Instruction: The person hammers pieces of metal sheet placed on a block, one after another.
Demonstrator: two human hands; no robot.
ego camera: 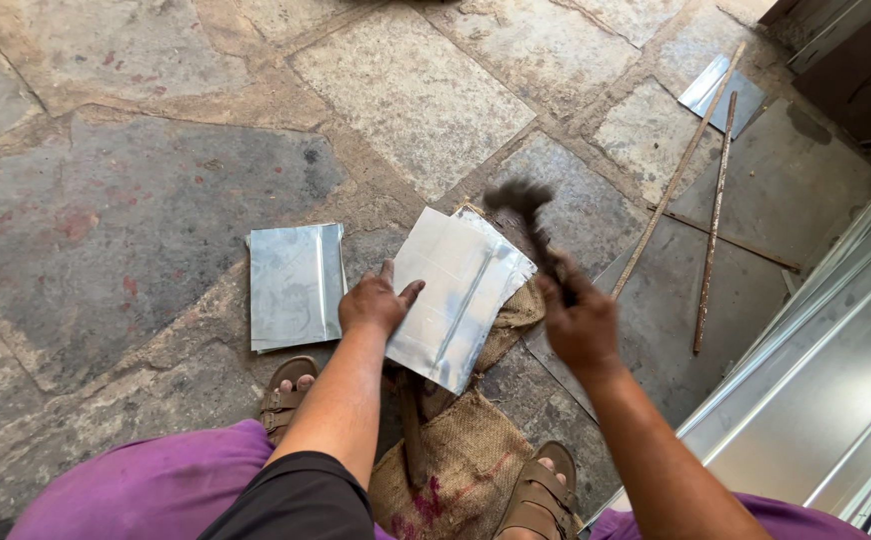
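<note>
My left hand (377,303) rests flat on the left edge of a stack of shiny metal sheets (456,290), which lies tilted on a burlap sack (466,460). My right hand (581,322) is raised above the sheets and closed around the handle of a dark hammer (526,215), its head blurred. A second stack of metal sheets (296,285) lies on the stone floor just left of my left hand.
Two rusty rods (711,220) and a thin stick lie on the floor to the right. A small metal sheet (721,92) sits at the far right top. Long metal panels (826,370) run along the right edge. My sandalled feet (286,395) flank the sack.
</note>
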